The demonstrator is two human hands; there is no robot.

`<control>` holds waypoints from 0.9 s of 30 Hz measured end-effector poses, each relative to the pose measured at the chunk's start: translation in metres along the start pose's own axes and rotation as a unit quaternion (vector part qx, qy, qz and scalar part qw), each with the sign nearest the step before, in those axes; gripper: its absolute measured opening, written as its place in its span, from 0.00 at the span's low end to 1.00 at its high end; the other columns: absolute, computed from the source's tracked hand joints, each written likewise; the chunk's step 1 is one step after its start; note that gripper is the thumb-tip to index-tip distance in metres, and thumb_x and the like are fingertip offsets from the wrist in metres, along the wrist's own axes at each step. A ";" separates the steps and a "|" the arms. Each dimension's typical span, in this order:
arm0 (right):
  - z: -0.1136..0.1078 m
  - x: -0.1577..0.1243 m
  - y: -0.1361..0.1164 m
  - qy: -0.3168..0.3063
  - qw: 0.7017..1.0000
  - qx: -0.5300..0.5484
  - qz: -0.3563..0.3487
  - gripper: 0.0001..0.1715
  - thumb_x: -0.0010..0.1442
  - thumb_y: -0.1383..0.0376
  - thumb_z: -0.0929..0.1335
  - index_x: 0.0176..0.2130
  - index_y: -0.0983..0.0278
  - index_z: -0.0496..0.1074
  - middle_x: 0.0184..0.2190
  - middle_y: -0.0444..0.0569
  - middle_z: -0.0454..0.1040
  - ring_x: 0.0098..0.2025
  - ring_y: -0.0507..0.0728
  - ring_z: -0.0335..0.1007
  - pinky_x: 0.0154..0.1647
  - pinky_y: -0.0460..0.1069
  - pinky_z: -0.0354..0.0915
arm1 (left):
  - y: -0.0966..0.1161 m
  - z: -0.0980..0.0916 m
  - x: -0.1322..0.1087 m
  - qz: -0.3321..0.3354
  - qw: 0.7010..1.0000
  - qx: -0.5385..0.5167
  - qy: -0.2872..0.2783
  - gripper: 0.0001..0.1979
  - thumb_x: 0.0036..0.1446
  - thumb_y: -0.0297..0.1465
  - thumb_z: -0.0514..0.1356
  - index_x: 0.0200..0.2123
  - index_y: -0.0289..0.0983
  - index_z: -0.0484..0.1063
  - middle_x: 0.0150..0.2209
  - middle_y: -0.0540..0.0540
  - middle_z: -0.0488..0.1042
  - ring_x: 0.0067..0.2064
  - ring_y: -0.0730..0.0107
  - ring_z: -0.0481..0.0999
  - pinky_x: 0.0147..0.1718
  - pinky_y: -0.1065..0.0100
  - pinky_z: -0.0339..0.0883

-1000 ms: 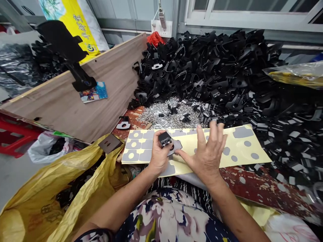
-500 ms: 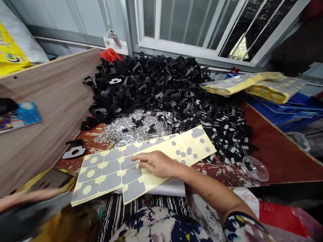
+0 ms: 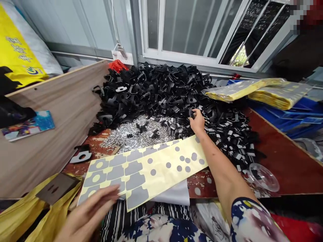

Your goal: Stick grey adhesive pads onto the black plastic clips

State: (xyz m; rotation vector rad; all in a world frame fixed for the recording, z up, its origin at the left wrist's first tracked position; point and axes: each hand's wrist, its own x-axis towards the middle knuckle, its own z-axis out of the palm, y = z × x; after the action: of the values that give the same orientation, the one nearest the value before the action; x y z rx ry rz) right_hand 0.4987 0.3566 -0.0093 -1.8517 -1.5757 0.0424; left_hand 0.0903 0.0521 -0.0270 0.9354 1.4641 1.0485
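My right hand (image 3: 197, 121) reaches into the far pile and pinches a black plastic part (image 3: 191, 113) between thumb and fingers. Slightly blurred, my left hand (image 3: 93, 210) has its fingers stretched out over the near left corner of the sticker sheets (image 3: 164, 178); nothing shows in it. These pale yellow sheets carry grey shaped stickers and round dots, with bare backing on the right half. Beyond them are a heap of black plastic parts (image 3: 151, 90), small silvery metal pins (image 3: 133, 134) and smaller black pieces with grey faces (image 3: 234, 134).
A wooden board (image 3: 73, 111) walls the left side. On the red tabletop lie a single black part with a grey face (image 3: 82, 155) and a clear plastic lid (image 3: 263, 178). Bagged yellow sticker sheets (image 3: 270, 94) rest at the right. A yellow bag (image 3: 15, 208) hangs at lower left.
My right hand has gone from the sticker sheets to the black pile and taken hold of a part. My left hand has swung in from the left edge to the sheets.
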 end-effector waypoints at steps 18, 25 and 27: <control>0.036 -0.223 -0.069 -0.219 0.833 0.181 -0.474 0.11 0.72 0.67 0.67 0.51 0.62 0.77 0.47 0.57 0.81 0.48 0.65 0.75 0.48 0.62 0.72 | 0.012 0.060 0.108 -0.046 0.954 -0.295 -0.015 0.30 0.56 0.22 0.67 0.59 0.49 0.70 0.41 0.47 0.72 0.33 0.71 0.71 0.32 0.65 0.77; 0.006 -0.282 -0.076 -0.369 0.800 0.272 -0.386 0.11 0.74 0.70 0.64 0.48 0.61 0.76 0.42 0.53 0.79 0.45 0.60 0.74 0.44 0.56 0.73 | 0.008 0.060 0.113 -0.041 0.960 -0.234 -0.148 0.30 0.54 0.23 0.68 0.59 0.46 0.71 0.42 0.46 0.69 0.33 0.70 0.71 0.28 0.64 0.79; 0.009 -0.298 -0.076 -0.367 0.809 0.288 -0.358 0.12 0.73 0.72 0.64 0.50 0.61 0.75 0.46 0.54 0.79 0.49 0.61 0.75 0.49 0.57 0.74 | -0.003 0.071 0.122 -0.060 0.957 -0.202 -0.197 0.28 0.53 0.21 0.68 0.57 0.44 0.71 0.42 0.46 0.68 0.32 0.72 0.70 0.27 0.63 0.79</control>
State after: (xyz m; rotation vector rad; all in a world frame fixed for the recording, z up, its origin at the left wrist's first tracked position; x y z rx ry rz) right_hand 0.3522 0.1007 -0.0954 -0.6855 -2.3451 0.8786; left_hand 0.1443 0.1748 -0.0711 0.6982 0.9186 0.9576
